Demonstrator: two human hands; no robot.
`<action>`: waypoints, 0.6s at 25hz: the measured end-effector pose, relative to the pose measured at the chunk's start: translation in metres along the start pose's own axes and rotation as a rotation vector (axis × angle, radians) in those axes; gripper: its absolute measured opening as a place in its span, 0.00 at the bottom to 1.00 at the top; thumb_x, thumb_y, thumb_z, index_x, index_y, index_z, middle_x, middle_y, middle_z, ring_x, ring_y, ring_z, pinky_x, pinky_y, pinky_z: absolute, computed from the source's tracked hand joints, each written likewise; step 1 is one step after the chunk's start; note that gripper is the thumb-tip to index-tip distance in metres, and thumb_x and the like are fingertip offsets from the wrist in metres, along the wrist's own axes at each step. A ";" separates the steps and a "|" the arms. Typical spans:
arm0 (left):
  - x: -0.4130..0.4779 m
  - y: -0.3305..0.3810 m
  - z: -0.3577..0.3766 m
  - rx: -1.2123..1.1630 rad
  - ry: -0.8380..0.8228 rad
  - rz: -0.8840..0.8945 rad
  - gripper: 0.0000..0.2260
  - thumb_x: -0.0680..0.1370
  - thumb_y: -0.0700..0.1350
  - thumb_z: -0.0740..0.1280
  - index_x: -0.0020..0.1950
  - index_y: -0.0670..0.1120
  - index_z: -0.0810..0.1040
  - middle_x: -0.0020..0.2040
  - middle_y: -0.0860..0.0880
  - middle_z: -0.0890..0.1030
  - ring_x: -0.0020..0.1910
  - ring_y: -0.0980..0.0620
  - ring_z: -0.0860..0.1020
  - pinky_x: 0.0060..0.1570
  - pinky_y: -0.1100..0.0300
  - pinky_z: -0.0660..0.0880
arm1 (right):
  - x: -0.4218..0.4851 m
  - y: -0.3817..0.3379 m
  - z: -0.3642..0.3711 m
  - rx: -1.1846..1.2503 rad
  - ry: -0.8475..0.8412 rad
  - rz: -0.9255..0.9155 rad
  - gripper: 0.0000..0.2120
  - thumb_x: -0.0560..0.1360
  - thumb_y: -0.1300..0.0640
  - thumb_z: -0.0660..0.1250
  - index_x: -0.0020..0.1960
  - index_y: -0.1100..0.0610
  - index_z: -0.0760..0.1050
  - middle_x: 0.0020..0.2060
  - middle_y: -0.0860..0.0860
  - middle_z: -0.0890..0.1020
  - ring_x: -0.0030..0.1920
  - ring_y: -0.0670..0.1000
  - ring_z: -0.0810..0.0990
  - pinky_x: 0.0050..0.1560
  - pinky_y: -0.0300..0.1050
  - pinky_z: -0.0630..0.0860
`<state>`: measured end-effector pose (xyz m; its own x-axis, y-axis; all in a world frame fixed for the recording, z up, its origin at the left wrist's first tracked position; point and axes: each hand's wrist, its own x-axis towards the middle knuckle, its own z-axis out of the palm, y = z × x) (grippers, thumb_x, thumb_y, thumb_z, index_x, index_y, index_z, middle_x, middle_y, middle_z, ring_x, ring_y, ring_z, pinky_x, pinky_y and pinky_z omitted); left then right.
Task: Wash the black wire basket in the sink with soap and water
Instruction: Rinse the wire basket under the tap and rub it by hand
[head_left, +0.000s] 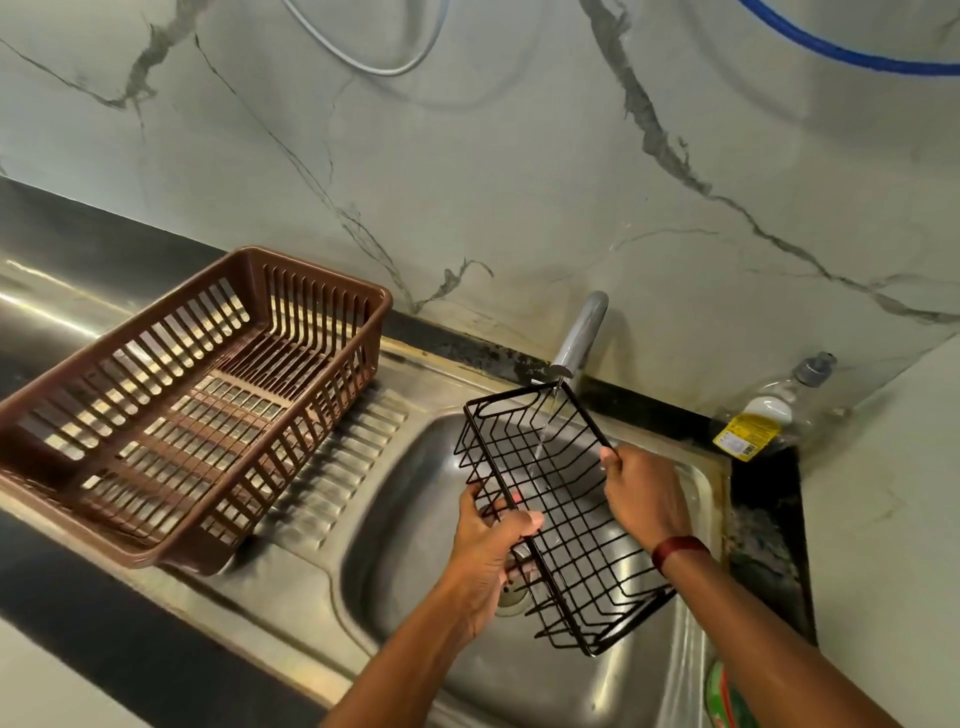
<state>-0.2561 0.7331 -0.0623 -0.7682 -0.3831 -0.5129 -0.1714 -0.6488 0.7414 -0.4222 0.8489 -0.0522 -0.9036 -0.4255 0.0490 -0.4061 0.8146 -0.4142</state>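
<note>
The black wire basket (558, 514) hangs tilted above the steel sink (415, 525), its far end under the grey tap (579, 332). A thin stream of water (546, 423) runs from the tap into the basket. My left hand (491, 551) grips the basket's left rim, thumb over the top wire. My right hand (641, 496) pinches the right rim near its middle; a dark red band sits on that wrist.
A brown plastic slotted basket (176, 400) stands on the ribbed drainboard at the left. A clear soap bottle with a yellow label (763, 415) lies in the back right corner. A green object (724, 696) sits at the sink's right edge. Marble wall behind.
</note>
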 end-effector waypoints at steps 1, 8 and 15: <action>0.001 0.000 -0.001 0.016 -0.005 0.009 0.35 0.58 0.47 0.79 0.62 0.59 0.71 0.63 0.45 0.79 0.62 0.40 0.79 0.60 0.32 0.76 | -0.002 -0.003 -0.004 -0.119 0.091 -0.096 0.10 0.78 0.52 0.64 0.53 0.58 0.75 0.40 0.55 0.81 0.40 0.56 0.81 0.34 0.46 0.76; 0.006 0.007 -0.004 0.045 -0.186 -0.115 0.43 0.62 0.47 0.77 0.75 0.50 0.64 0.64 0.40 0.80 0.60 0.33 0.81 0.55 0.31 0.78 | 0.039 -0.036 -0.018 -0.243 -0.136 -0.537 0.09 0.76 0.61 0.64 0.51 0.52 0.80 0.44 0.51 0.83 0.44 0.51 0.80 0.45 0.46 0.79; 0.011 0.012 0.006 -0.052 -0.278 -0.191 0.35 0.63 0.46 0.73 0.68 0.37 0.70 0.62 0.35 0.78 0.58 0.30 0.79 0.57 0.31 0.76 | 0.061 -0.090 -0.010 -0.152 -0.388 -0.604 0.08 0.76 0.60 0.63 0.47 0.59 0.81 0.42 0.56 0.84 0.44 0.55 0.82 0.52 0.52 0.79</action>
<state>-0.2705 0.7246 -0.0562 -0.8651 -0.0621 -0.4977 -0.3023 -0.7272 0.6162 -0.4421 0.7531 -0.0029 -0.4143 -0.9037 -0.1079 -0.8580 0.4274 -0.2849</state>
